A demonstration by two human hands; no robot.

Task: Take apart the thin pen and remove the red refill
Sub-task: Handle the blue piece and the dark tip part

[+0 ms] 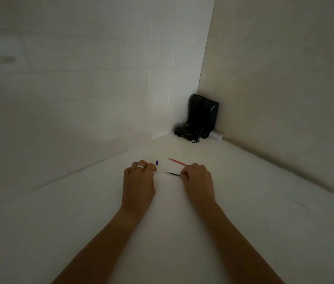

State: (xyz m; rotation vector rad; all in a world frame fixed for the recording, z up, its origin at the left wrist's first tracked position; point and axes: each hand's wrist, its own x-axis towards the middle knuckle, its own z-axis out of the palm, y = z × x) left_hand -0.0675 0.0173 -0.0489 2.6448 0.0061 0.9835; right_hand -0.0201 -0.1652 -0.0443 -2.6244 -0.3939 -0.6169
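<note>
A thin red refill (176,161) lies on the white table just beyond my hands, slanting from upper left to lower right. My left hand (138,181), with a white ring on one finger, pinches the clear end of a thin pen barrel (160,171). My right hand (197,180) pinches the other end of a dark refill (173,174) that runs out of that barrel. A small blue cap (157,162) rests on the table behind my left fingers. Both hands are closed around their ends.
The white table (162,232) meets white walls on the left and right. In the far corner stand two black speakers (203,117) with tangled cables and a small white box (216,136) beside them.
</note>
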